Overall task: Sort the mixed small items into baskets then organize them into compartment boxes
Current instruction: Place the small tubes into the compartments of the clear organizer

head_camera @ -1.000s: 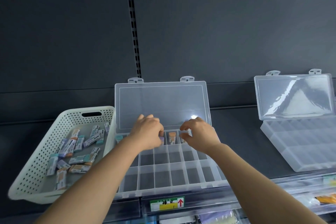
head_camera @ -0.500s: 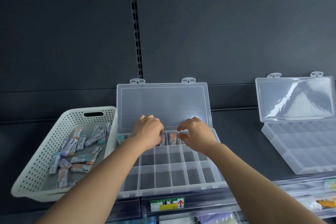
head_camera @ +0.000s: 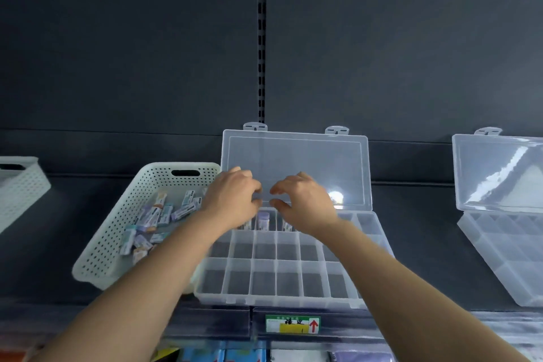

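Compartment box (head_camera: 279, 300) sits at your 12 o'clock, lid raised, with small items (head_camera: 263, 219) in its far row. Your left hand (head_camera: 235, 200) hovers there with fingers curled; I cannot tell whether it holds anything. Your right hand (head_camera: 302, 206) is loosely parted and empty. The basket (head_camera: 117, 229) sits at the box's 9 o'clock.
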Motion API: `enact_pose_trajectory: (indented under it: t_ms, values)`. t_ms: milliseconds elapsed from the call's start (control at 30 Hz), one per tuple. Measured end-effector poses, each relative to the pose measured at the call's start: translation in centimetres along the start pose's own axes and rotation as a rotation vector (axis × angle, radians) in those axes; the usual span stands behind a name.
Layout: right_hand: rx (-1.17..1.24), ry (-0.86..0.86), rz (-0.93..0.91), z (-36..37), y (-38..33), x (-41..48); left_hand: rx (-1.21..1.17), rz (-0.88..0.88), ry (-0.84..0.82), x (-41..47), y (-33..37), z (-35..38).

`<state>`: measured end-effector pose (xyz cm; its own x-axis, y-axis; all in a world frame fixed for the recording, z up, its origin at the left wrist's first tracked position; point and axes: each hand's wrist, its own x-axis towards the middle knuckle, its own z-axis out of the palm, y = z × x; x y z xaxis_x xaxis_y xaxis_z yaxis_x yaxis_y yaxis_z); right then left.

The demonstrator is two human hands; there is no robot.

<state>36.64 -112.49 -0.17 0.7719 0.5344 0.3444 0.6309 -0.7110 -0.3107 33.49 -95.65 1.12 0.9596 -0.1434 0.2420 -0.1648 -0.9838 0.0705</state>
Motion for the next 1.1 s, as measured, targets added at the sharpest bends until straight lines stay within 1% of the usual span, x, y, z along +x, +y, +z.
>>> enact_pose_trajectory:
  t_ms: [133,200,267,367,500,600,700,867,1000,1100]
  values:
    - [0.058,-0.067,-0.143,1.6,-5.0,2.2,-0.003,-0.19,-0.034,-3.7,-5.2,-1.9]
    - [0.077,-0.134,-0.197,2.6,-7.4,2.9,-0.007,-0.279,-0.091,-5.8,-7.5,-2.4]
    - [0.065,-0.206,-0.237,3.7,-9.5,3.6,0.007,-0.35,-0.184,-7.5,-9.2,-2.6]
    - [-0.008,-0.32,-0.291,5.3,-12.0,4.3,0.04,-0.412,-0.322,-9.7,-10.9,-2.5]
    - [-0.161,-0.474,-0.339,7.8,-14.3,4.9,0.047,-0.457,-0.473,-11.7,-12.2,-1.6]
    - [-0.255,-0.589,-0.375,9.4,-15.7,5.2,0.004,-0.47,-0.547,-12.2,-12.9,-1.1]
    - [-0.267,-0.64,-0.399,10.5,-16.7,5.6,-0.08,-0.492,-0.579,-12.2,-13.3,-1.1]
    - [-0.304,-0.653,-0.416,11.8,-17.9,6.0,-0.228,-0.552,-0.594,-12.1,-14.4,-1.4]
    - [-0.201,-0.678,-0.354,12.5,-18.1,6.2,-0.308,-0.564,-0.591,-11.8,-15.4,-2.3]
    - [-0.115,-0.657,-0.301,12.3,-17.9,6.6,-0.373,-0.561,-0.56,-11.4,-16.1,-3.3]
